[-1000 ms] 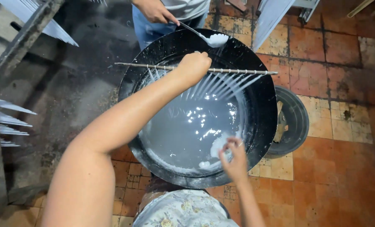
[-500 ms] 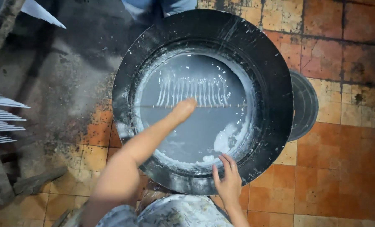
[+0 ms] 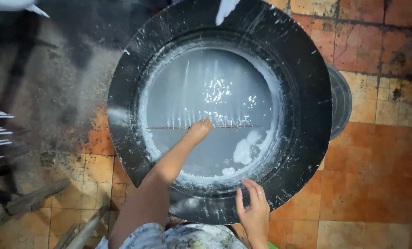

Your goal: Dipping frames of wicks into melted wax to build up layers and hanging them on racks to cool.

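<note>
On a stained orange tile floor [image 3: 376,193], the left hand [image 3: 199,130] pinches a thin stick [image 3: 233,126] over the black basin [image 3: 307,92] of milky liquid [image 3: 215,83], while the right hand [image 3: 254,212] rests open on its rim.

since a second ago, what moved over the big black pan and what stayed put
The left hand lowered the thin stick with its hanging strands down to the milky liquid. The other person's ladle is gone. The right hand stayed on the pan rim.
</note>
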